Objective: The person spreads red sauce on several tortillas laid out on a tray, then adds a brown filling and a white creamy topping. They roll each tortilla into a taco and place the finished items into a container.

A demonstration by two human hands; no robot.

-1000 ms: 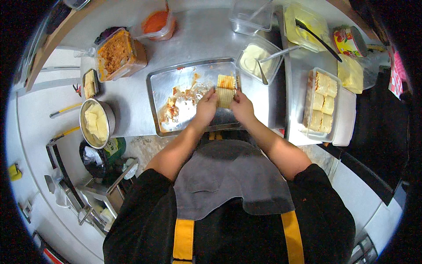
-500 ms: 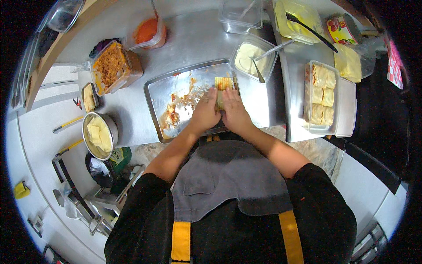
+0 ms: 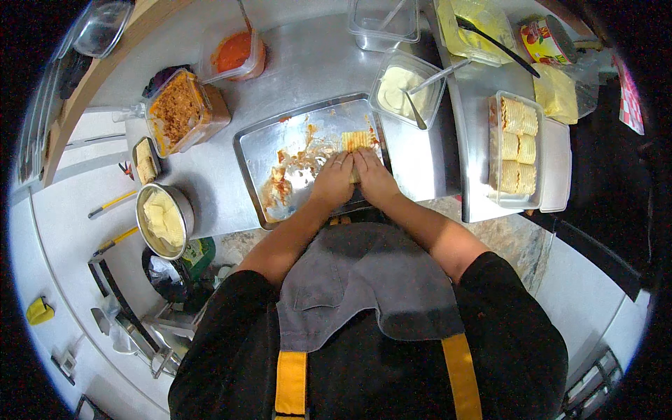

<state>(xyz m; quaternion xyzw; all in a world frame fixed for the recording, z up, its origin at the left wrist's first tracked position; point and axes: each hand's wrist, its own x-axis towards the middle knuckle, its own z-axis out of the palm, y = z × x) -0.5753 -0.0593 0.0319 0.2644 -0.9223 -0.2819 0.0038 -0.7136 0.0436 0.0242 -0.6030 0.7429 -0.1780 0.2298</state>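
A ridged lasagna sheet (image 3: 358, 141) lies at the right side of a shallow metal baking tray (image 3: 269, 138), its far end showing past my fingertips. My left hand (image 3: 333, 183) and my right hand (image 3: 376, 180) are side by side on the near part of it, thumbs close together. The fingers are curled over the pasta and hide most of that part, so I cannot tell its shape there. Smears of red sauce and filling (image 3: 281, 183) spread over the tray left of my hands.
Left are a tub of orange-brown filling (image 3: 178, 112), red sauce (image 3: 234, 52) and a bowl of pasta sheets (image 3: 165, 222). A tub of white sauce with a spoon (image 3: 402, 91) touches the tray's far right corner. Farther right stands a container of pasta rolls (image 3: 518, 147).
My hands have drawn slightly nearer to me along the lasagna sheet and my fingers curl more. Less orange sauce shows on its far end. The whole view has shifted a little.
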